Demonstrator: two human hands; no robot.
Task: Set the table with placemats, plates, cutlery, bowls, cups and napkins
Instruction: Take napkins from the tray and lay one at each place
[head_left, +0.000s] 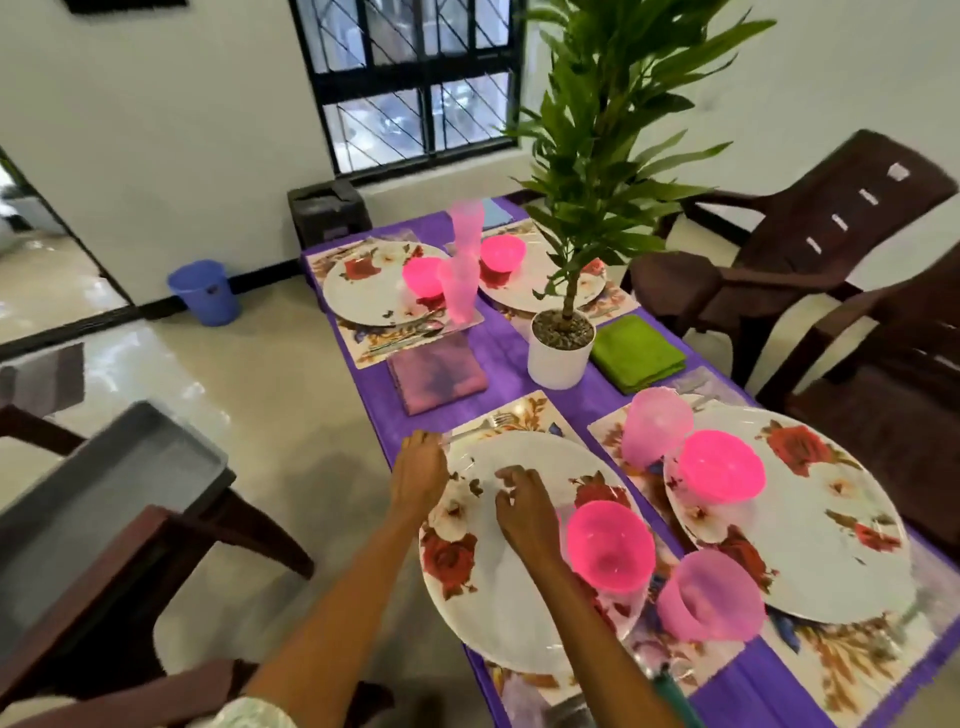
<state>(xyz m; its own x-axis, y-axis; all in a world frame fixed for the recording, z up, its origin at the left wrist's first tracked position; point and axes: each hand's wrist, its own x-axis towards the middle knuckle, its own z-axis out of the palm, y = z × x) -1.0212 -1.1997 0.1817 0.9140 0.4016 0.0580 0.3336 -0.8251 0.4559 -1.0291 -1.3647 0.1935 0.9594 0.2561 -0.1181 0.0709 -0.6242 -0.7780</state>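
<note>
A purple-clothed table (514, 358) holds floral placemats with white flowered plates. On the near plate (498, 587) stands a pink bowl (610, 545), with a pink cup (711, 595) beside it. My left hand (418, 473) grips the handle of a fork (485, 425) lying on the placemat (524, 413) at the plate's far edge. Over that plate hovers my right hand (522, 506), fingers curled and holding nothing. The right setting has a plate (831, 519), pink bowl (722, 467) and tipped cup (657, 434). A purple napkin (436, 374) and a green napkin (636, 353) lie mid-table.
A potted plant (561, 345) stands in the table's middle. Two far settings carry pink bowls and a stack of pink cups (465, 260). Dark brown chairs (810, 244) flank the right side; a grey tray (93, 509) rests on a chair at left. A blue bin (205, 291) sits by the wall.
</note>
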